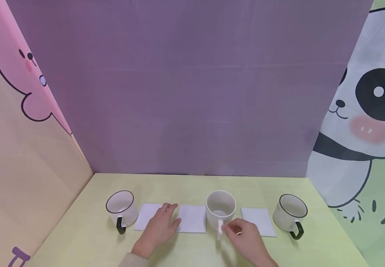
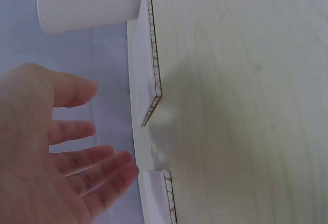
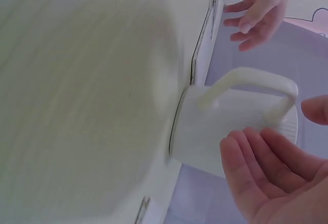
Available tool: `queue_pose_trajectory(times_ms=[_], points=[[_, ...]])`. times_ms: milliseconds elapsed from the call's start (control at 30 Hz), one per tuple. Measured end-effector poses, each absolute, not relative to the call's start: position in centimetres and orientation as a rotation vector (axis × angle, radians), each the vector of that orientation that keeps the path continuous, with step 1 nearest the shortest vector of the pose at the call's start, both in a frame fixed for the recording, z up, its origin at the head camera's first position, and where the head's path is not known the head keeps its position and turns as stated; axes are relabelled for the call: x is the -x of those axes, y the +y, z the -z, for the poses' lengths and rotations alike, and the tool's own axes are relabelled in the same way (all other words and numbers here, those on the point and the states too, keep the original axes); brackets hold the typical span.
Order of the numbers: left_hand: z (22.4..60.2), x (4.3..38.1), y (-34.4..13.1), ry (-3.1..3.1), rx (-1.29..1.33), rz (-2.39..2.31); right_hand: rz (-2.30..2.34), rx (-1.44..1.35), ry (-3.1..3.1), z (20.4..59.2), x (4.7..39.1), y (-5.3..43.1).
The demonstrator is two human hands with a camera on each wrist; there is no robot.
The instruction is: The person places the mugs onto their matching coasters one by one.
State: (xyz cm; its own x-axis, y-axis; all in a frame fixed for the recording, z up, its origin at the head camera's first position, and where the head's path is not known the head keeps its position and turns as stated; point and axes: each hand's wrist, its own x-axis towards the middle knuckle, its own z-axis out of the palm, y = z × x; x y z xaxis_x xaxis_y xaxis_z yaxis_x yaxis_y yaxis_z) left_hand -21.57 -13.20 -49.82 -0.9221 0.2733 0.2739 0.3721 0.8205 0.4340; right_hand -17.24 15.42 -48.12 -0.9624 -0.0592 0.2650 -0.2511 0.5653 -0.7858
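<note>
A white ribbed mug stands upright with its white handle turned toward me. My right hand is beside this handle, fingertips very near it; in the right wrist view the thumb and fingers stand apart, not closed round the handle. My left hand hovers over two white square panels, the left panel and the middle panel. Its fingers are loosely spread and hold nothing, as the left wrist view shows. Whether a panel lies beneath the white mug is hard to tell.
A black-rimmed mug with a black handle stands at the left; a similar mug stands at the right. Between that one and the white mug lies another white panel. A purple backdrop rises behind the table.
</note>
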Motion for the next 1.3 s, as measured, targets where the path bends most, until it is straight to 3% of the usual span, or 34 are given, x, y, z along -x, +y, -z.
queue_pose_trajectory(times_ms=[300, 967, 1300], points=[[49.5, 22.6, -12.7, -2.829, 0.552, 0.761, -1.517, -0.270, -2.625, 48.6, 17.5, 15.1], [50.0, 24.5, -12.1, -2.914, 0.597, 0.748, -2.346, -0.281, -2.371, 49.2, 18.1, 14.7], [49.8, 24.7, -12.2, -2.972, 0.673, 0.729, -2.386, -0.252, -2.354, 49.3, 18.1, 14.6]])
